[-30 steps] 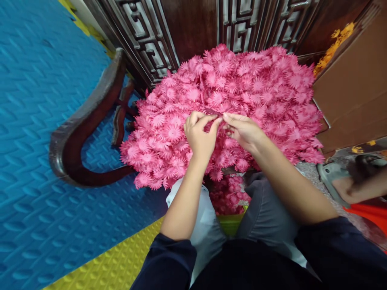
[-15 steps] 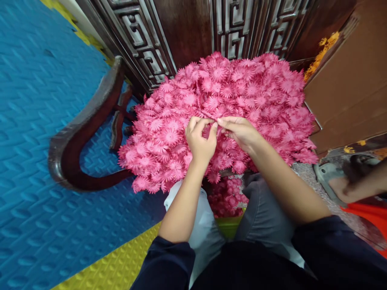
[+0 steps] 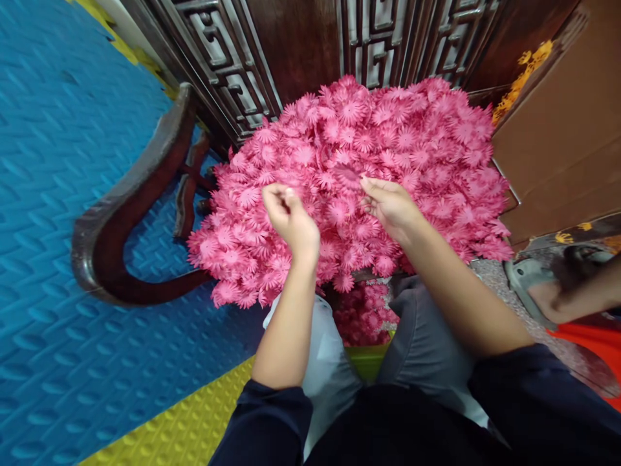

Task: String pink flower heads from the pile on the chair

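A big heap of pink artificial flowers (image 3: pixel 407 139) with thin pointed petals lies in front of me. My right hand (image 3: pixel 391 206) is over its middle, thumb and forefinger pinching the edge of a darker pink flower piece (image 3: pixel 347 175). To the left, my left hand (image 3: pixel 294 220) is over the heap with its fingers curled together and the thumb against them. A blurred pink patch shows at its fingertips, and I cannot make out whether it is held or part of the heap.
Dark carved wooden panels (image 3: pixel 295 52) stand behind the heap. A curved wooden armrest (image 3: pixel 104 246) is at left above blue matting (image 3: pixel 43 310). Brown cardboard (image 3: pixel 557 142) is at right, near another person's sandalled foot (image 3: pixel 538 294). Between my knees sits a green container (image 3: pixel 367 362) with pink flowers.
My hands were together at the fingertips and are now apart. The left hand has moved left; the right has stayed nearly in place and holds a pink flower piece that now shows flat.
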The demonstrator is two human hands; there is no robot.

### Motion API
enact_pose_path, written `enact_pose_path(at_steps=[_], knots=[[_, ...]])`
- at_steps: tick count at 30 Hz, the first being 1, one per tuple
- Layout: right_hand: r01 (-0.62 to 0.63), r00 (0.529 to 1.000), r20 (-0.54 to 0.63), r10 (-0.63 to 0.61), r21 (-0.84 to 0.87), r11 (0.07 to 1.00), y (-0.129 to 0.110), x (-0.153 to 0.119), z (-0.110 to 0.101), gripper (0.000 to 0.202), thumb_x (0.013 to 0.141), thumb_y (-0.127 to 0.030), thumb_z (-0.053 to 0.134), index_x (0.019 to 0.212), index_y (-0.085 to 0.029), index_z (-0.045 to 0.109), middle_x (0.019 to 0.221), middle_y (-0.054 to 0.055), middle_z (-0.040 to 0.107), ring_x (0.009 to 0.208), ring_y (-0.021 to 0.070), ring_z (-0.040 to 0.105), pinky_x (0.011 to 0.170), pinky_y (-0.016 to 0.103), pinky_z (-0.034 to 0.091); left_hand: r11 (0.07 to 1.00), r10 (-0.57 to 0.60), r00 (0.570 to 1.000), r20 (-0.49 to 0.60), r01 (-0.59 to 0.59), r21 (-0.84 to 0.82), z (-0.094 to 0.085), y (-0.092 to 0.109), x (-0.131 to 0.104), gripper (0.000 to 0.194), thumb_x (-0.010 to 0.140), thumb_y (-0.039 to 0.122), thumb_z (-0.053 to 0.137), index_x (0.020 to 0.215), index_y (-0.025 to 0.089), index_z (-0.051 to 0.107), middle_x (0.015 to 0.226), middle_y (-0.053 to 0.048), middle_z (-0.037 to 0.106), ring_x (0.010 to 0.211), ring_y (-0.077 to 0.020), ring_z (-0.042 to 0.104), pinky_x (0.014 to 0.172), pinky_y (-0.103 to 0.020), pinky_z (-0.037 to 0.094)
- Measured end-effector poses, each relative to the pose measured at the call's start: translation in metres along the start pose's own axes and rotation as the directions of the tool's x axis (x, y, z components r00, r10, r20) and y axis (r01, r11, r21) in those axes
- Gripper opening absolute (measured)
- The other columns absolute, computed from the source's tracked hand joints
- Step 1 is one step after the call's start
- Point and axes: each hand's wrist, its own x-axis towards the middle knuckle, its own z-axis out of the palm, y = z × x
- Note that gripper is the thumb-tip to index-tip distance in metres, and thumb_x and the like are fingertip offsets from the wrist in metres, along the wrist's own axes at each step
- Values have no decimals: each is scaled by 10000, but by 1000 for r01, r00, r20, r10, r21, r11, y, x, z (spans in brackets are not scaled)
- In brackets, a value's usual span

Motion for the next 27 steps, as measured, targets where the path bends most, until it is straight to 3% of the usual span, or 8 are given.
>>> enact_pose_path(at_steps=[3, 5, 8, 10, 14, 20, 27], knots=[[2, 999, -50, -1, 6, 1000, -2, 0, 0, 94, 710, -232, 703, 734, -182, 627, 649, -61, 567, 514, 22, 449, 514, 185, 328, 994, -47, 985, -165, 61, 85, -5, -19, 14, 276, 911, 477, 377, 808, 222, 402, 752, 17, 424, 695, -101, 455, 688, -279, 404], [-19, 999, -33, 19, 2, 1000, -2, -1, 1, 87, 719, -237, 698, 731, -186, 629, 666, -56, 579, 537, 27, 463, 529, 183, 350, 991, -45, 986, -161, 64, 115, -5, -24, 17, 258, 899, 489, 401, 896, 232, 420, 756, 17, 438, 701, -106, 473, 710, -290, 418], [-67, 998, 2, 67, 11, 998, 0, -5, 4, 76, 735, -239, 685, 777, -188, 648, 723, -47, 618, 571, 36, 477, 573, 192, 385, 989, 2, 999, -35, 3, 148, -2, -15, 9, 292, 873, 458, 482, 1052, 237, 415, 711, 30, 446, 665, -114, 479, 700, -288, 423], [-107, 994, 28, 106, 26, 994, 2, -7, 6, 100, 732, -243, 690, 805, -189, 648, 728, -49, 623, 569, 35, 473, 579, 190, 388, 982, 56, 993, 106, -73, 172, 2, -3, 0, 257, 864, 422, 514, 1028, 229, 471, 704, 27, 471, 664, -113, 484, 694, -277, 417], [-146, 983, 121, 140, 40, 989, 5, -8, 7, 145, 690, -270, 733, 781, -194, 648, 675, -59, 599, 548, 26, 464, 535, 169, 365, 971, 123, 907, 403, -194, 140, 6, 15, -13, 180, 839, 372, 565, 783, 208, 613, 707, 12, 547, 689, -114, 504, 698, -267, 412], [-223, 959, 197, 205, 74, 972, 4, -7, 5, 194, 636, -289, 777, 763, -203, 658, 643, -72, 582, 549, 26, 462, 546, 176, 373, 990, 70, 895, 441, -116, 79, 7, 16, -13, 73, 782, 255, 645, 729, 210, 665, 693, 18, 567, 678, -105, 514, 673, -243, 429], [-152, 963, 226, 145, 14, 988, 4, -7, 4, 225, 580, -283, 803, 725, -182, 664, 625, -64, 591, 548, 26, 454, 559, 182, 373, 985, 43, 898, 438, -110, 130, 8, 16, -13, 106, 807, 219, 597, 705, 201, 579, 711, 12, 530, 684, -103, 494, 669, -238, 424]])
